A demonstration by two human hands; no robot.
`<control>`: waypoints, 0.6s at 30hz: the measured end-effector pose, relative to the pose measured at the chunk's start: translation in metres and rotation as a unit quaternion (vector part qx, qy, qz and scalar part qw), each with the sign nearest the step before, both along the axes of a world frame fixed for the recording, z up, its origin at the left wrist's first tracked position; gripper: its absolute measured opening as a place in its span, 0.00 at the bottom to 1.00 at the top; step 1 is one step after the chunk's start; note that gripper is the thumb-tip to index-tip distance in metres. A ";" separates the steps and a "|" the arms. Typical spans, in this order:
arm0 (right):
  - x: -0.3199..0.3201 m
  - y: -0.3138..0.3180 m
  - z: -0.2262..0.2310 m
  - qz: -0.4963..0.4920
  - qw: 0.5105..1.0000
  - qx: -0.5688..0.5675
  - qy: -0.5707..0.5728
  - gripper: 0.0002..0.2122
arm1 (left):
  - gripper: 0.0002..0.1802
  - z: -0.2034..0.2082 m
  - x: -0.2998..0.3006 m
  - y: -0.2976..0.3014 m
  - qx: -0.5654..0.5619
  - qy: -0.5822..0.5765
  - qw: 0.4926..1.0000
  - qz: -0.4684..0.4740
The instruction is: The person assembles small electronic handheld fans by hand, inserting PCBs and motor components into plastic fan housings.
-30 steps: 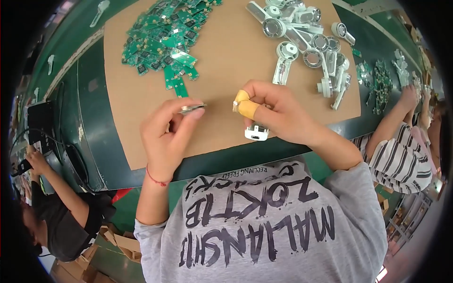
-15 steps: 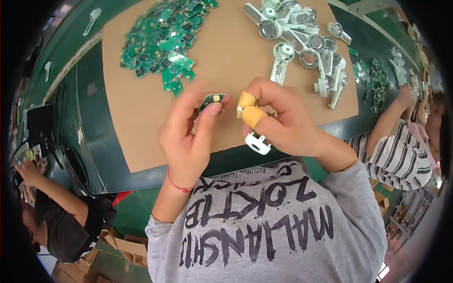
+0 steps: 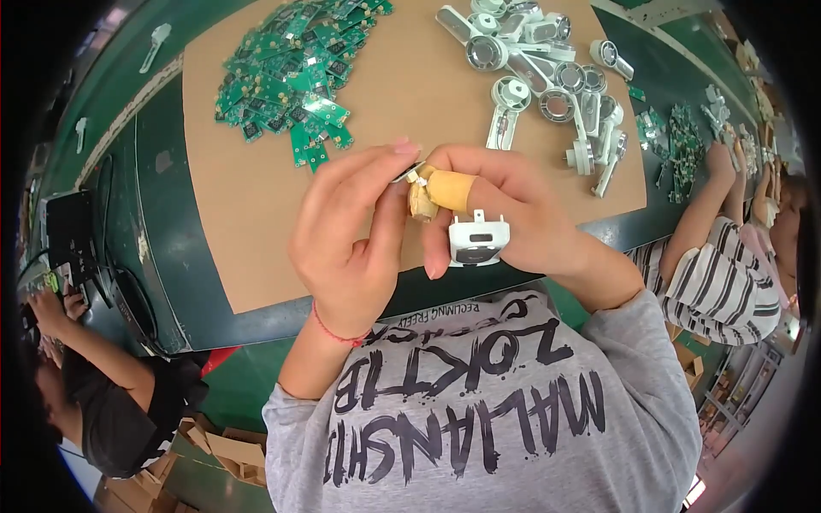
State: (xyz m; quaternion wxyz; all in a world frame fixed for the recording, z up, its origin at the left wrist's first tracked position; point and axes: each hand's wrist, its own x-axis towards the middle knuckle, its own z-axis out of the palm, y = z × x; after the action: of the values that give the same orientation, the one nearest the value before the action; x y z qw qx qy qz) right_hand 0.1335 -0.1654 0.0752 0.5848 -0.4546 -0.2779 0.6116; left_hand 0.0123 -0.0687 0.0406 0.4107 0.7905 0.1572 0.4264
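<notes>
In front of my chest my two hands meet. My left hand pinches a small green circuit board, now tilted almost edge-on. Yellow finger cots cover the thumb and index finger of my right hand. Those two fingertips are closed on a small white connector that touches or nearly touches the board's edge; whether it is seated I cannot tell. A white plastic housing with a dark slot hangs under my right palm, held by the other fingers, its far part hidden by the hand.
Brown cardboard covers the dark green table. A heap of green circuit boards lies at its far left, and white handheld fans are piled at the far right. People sit on both sides, one in a striped garment.
My hands have come together, bringing the connector to the board. The board has turned from face-up to nearly edge-on. The white housing has swung round to show its slotted end.
</notes>
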 end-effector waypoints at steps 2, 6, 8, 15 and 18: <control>0.000 -0.001 -0.003 0.000 1.000 0.004 0.012 0.12 | 0.18 0.000 0.000 -0.001 -0.004 -0.004 1.000 0.001; -0.001 0.000 -0.004 0.006 1.000 0.007 0.025 0.13 | 0.20 -0.004 0.001 -0.002 0.022 -0.024 0.999 0.022; -0.001 -0.001 -0.007 0.005 1.000 0.011 0.020 0.13 | 0.20 -0.004 0.001 -0.002 0.037 -0.019 0.999 0.026; -0.008 -0.001 -0.007 -0.028 1.000 0.008 0.002 0.12 | 0.22 0.001 0.000 -0.002 0.118 0.001 0.991 0.061; -0.004 -0.003 -0.005 -0.013 0.999 -0.006 0.051 0.07 | 0.21 0.000 -0.004 -0.003 0.127 0.028 0.989 0.069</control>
State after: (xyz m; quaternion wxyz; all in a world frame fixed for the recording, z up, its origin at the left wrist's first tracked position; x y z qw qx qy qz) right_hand 0.1291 -0.1683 0.0705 0.6034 -0.4294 -0.2384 0.6282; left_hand 0.0078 -0.0721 0.0410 0.2721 0.8348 0.1677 0.4483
